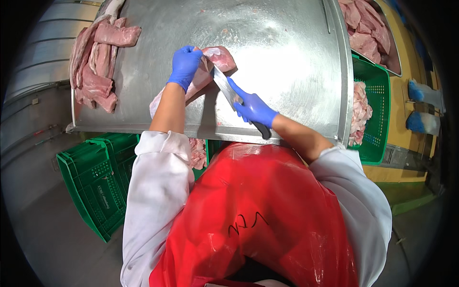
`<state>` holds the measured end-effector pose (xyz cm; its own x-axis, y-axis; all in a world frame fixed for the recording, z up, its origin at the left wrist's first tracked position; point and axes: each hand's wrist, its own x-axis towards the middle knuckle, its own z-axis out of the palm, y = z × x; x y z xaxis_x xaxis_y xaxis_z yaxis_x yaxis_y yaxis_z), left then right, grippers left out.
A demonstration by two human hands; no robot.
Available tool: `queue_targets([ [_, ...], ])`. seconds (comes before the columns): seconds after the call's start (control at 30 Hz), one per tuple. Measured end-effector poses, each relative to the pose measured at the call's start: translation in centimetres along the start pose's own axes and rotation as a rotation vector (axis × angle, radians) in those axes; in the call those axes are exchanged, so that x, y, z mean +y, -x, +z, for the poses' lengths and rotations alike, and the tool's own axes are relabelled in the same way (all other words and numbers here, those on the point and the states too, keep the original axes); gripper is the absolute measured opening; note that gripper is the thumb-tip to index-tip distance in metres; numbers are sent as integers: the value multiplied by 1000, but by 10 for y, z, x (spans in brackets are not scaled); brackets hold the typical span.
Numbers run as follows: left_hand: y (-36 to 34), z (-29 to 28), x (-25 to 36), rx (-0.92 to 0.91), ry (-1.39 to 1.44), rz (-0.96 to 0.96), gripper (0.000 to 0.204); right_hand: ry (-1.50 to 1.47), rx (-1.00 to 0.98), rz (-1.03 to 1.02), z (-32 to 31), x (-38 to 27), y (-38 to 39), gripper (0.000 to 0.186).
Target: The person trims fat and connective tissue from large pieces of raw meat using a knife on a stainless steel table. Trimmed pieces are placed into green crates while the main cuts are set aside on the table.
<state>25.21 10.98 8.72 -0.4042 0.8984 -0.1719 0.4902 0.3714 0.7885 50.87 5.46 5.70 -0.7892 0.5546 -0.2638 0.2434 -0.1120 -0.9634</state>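
A long piece of raw meat (221, 58) lies slantwise on the steel table (287, 57), partly hidden under my left wrist. My left hand (185, 65), in a blue glove, is closed at the meat's upper side and pinches a pale strip of its skin or fat. In my blue-gloved right hand (253, 106) is a knife (223, 82) with a dark handle, its index finger stretched along the blade. The blade's tip touches or nearly touches the meat, close to my left fingers.
Several long meat pieces (98, 67) are heaped at the table's left edge. On the right stand a metal tray (393, 52) of meat and a green crate (381, 138) with pale trimmings. Another green crate (93, 177) is below left; more trimmings (197, 154) show under the front edge.
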Motion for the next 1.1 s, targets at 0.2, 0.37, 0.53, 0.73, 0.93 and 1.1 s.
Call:
queue_targets([
  [0.2,7,-3,28,-117,233,-23,15,23,138,-125,-2,12,-81,75],
  [0.37,11,-28,21,-81,446,-74,8,6,4,-88,31,19,6,77],
  [0.53,8,-28,26,-179,534,-7,9,19,57,-9,17,-5,-88,78],
  [0.73,5,-53,17,-187,790,-7,8,29,-23,-93,45,5,-19,77],
  [0.93,7,-65,20,-199,845,30,9,100,34,19,53,-26,-93,78],
  [1.1,-2,-91,16,-311,969,91,9,30,-50,-10,72,3,-30,78],
])
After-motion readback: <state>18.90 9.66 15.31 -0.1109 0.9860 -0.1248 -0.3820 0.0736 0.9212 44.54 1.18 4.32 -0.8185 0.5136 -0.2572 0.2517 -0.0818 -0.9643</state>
